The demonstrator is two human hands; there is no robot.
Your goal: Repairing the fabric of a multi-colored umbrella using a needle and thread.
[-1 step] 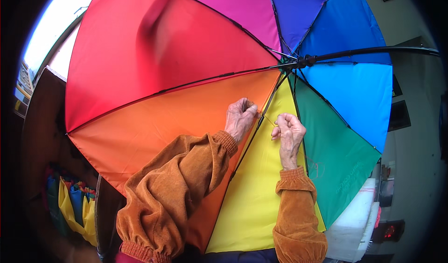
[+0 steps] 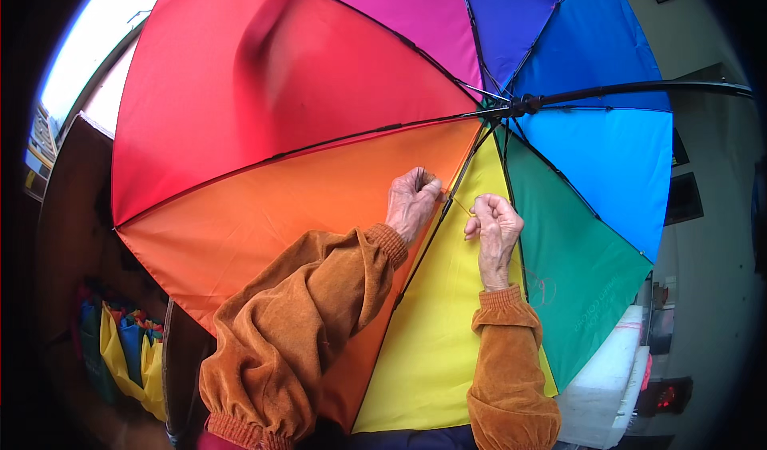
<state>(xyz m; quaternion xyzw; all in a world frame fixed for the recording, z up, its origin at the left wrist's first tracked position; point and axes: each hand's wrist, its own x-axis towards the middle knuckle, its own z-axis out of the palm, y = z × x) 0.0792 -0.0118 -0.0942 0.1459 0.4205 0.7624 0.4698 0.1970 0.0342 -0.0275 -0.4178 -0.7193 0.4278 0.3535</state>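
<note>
An opened umbrella (image 2: 184, 122) with rainbow-coloured panels spreads before me, its inner side and ribs facing me. My left hand (image 2: 411, 204) is closed beside a black rib (image 2: 435, 228), over the orange panel (image 2: 304, 186). Over the yellow panel (image 2: 431, 354), my right hand (image 2: 497, 230) is closed too, with thumb and forefinger pinched together. A thin thread (image 2: 461, 205) runs between the two hands across that rib. My left fingertips are partly hidden behind the hand.
The umbrella's dark shaft (image 2: 639, 91) stretches from the hub (image 2: 511, 108) to the right. Folded multicoloured fabric (image 2: 120, 354) hangs at the lower left. A white, slab-like stack (image 2: 603, 386) stands at the lower right. A dark box with red lights (image 2: 665, 396) lies beyond it.
</note>
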